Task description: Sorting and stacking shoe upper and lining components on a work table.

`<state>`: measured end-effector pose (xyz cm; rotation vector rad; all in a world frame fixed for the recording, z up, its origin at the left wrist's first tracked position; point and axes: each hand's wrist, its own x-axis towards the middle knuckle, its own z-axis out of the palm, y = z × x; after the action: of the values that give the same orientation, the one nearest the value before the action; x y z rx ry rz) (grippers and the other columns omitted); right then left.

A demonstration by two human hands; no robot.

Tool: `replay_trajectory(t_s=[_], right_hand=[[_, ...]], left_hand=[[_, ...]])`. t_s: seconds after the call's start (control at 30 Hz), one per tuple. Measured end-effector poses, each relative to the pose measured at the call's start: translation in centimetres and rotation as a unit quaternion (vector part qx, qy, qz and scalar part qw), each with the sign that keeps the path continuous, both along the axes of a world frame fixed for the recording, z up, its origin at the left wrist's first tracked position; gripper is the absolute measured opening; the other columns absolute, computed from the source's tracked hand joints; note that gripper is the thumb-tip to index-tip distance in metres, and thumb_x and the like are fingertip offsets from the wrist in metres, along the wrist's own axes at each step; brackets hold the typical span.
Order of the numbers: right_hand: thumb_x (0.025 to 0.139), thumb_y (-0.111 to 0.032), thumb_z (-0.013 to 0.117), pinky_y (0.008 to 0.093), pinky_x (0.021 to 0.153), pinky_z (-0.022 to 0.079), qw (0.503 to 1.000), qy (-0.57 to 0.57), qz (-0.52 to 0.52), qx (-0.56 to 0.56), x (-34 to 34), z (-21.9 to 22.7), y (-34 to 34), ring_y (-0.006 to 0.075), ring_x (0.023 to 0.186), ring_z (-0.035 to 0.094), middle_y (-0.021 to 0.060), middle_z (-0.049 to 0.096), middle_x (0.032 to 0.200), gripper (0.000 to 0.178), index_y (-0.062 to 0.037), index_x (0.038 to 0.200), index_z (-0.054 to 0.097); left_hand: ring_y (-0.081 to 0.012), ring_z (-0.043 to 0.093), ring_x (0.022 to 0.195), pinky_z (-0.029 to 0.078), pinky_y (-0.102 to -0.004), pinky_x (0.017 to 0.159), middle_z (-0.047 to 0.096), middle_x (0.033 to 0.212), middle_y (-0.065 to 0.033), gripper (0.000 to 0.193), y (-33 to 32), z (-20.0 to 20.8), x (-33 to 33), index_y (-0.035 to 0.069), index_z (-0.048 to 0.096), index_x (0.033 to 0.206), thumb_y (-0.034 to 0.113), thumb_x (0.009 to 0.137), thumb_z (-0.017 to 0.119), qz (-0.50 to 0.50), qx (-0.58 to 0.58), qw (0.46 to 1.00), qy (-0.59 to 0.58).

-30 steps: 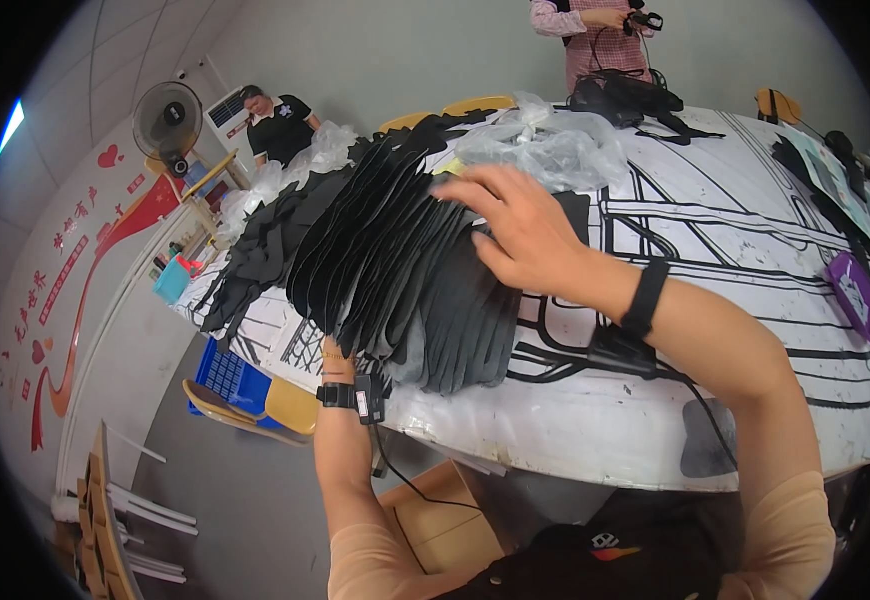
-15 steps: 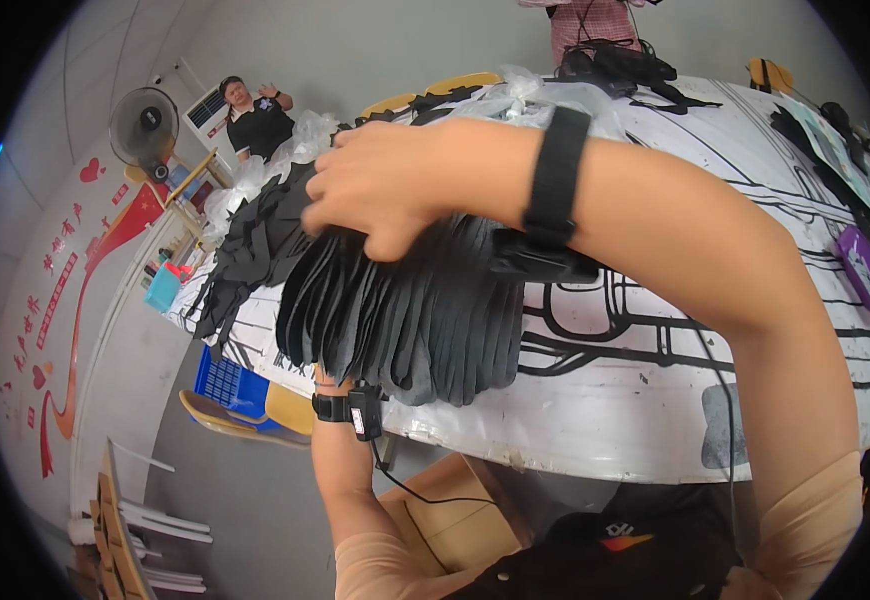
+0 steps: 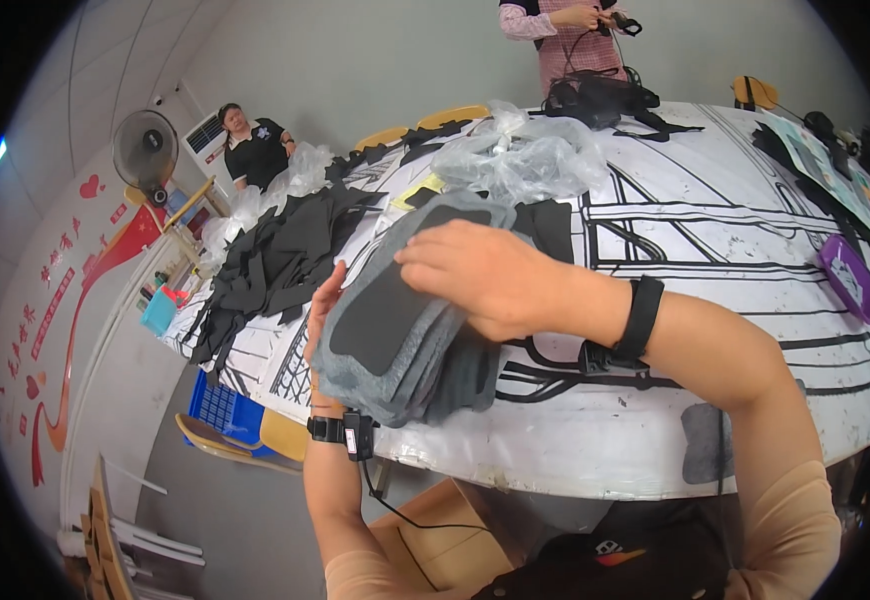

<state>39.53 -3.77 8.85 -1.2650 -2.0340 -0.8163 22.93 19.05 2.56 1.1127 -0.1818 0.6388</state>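
A thick stack of grey, rounded felt-like fabric pieces (image 3: pixel 355 375) lies slanted at the near edge of the table, a smooth darker panel on its top piece. Along its left side is my left hand (image 3: pixel 325 305), holding it; part of that hand is hidden by the stack. My right hand (image 3: pixel 485 280) grips the upper right part with bent fingers, its fingertips on the dark panel and its thumb low at the right side. Beyond my left hand lies a heap of black fabric strips (image 3: pixel 280 250). More black fabric (image 3: pixel 547 232) shows behind the stack.
Clear plastic bags (image 3: pixel 525 165) lie behind the stack on the patterned white table (image 3: pixel 675 330). A purple tray (image 3: pixel 848 278) is at the right. One person stands at the far left; another handles something black at the back. Below are a cardboard box (image 3: pixel 445 530) and blue crate (image 3: pixel 223 408).
The stack has turned from showing its fanned edges to showing its flat top piece. My right hand has moved right and down, onto that face. The person at far left has lowered a hand.
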Motion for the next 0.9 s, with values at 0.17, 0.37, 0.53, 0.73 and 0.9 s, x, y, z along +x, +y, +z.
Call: replay_trajectory(t_s=[0.17,0.37,0.53,0.73,0.9], right_hand=[[0.074,-0.005,0.062,0.0408,0.100,0.044,0.999,-0.019,-0.021,0.023,0.1,-2.4,0.3,0.0315,0.126,0.055,0.0145,0.061,0.130,0.044,-0.0022,0.117,0.058],[0.071,-0.001,0.060,0.0450,0.102,0.045,0.998,-0.001,-0.036,0.058,-0.1,-1.3,0.5,0.0311,0.123,0.058,0.0147,0.062,0.128,0.046,-0.0031,0.116,0.059],[0.074,-0.003,0.057,0.0396,0.086,0.046,0.995,-0.013,-0.056,0.080,0.3,2.7,1.7,0.0252,0.095,0.065,0.0057,0.066,0.093,0.038,-0.0099,0.111,0.062],[0.074,-0.005,0.059,0.0396,0.083,0.047,0.998,-0.032,-0.052,0.035,-0.2,2.7,2.5,0.0258,0.090,0.066,0.0056,0.066,0.089,0.040,-0.0131,0.114,0.065],[0.075,-0.008,0.059,0.0397,0.084,0.047,0.998,-0.038,-0.050,0.020,-0.9,3.5,2.4,0.0261,0.092,0.066,0.0062,0.067,0.090,0.042,-0.0153,0.115,0.067]], left_hand=[[-0.0253,0.060,0.124,0.049,-0.0370,0.109,0.059,0.138,-0.0159,0.051,2.3,-3.1,0.8,0.004,0.048,0.146,0.036,0.106,0.052,0.122,0.171,0.974,0.082],[-0.0252,0.060,0.124,0.049,-0.0369,0.108,0.059,0.138,-0.0158,0.052,3.7,-2.7,-0.2,0.004,0.048,0.146,0.037,0.106,0.052,0.096,0.162,0.976,0.107],[-0.0251,0.060,0.124,0.049,-0.0369,0.108,0.059,0.138,-0.0157,0.052,4.8,-4.6,-3.0,0.004,0.048,0.146,0.037,0.106,0.052,0.087,0.132,0.975,0.156],[-0.0251,0.060,0.124,0.049,-0.0368,0.108,0.059,0.138,-0.0157,0.053,6.9,-5.6,-4.9,0.004,0.048,0.146,0.038,0.106,0.052,0.071,0.105,0.973,0.190],[-0.0250,0.060,0.124,0.049,-0.0367,0.108,0.059,0.138,-0.0156,0.053,7.8,-6.6,-5.5,0.004,0.048,0.146,0.039,0.106,0.051,0.052,0.084,0.970,0.220]])
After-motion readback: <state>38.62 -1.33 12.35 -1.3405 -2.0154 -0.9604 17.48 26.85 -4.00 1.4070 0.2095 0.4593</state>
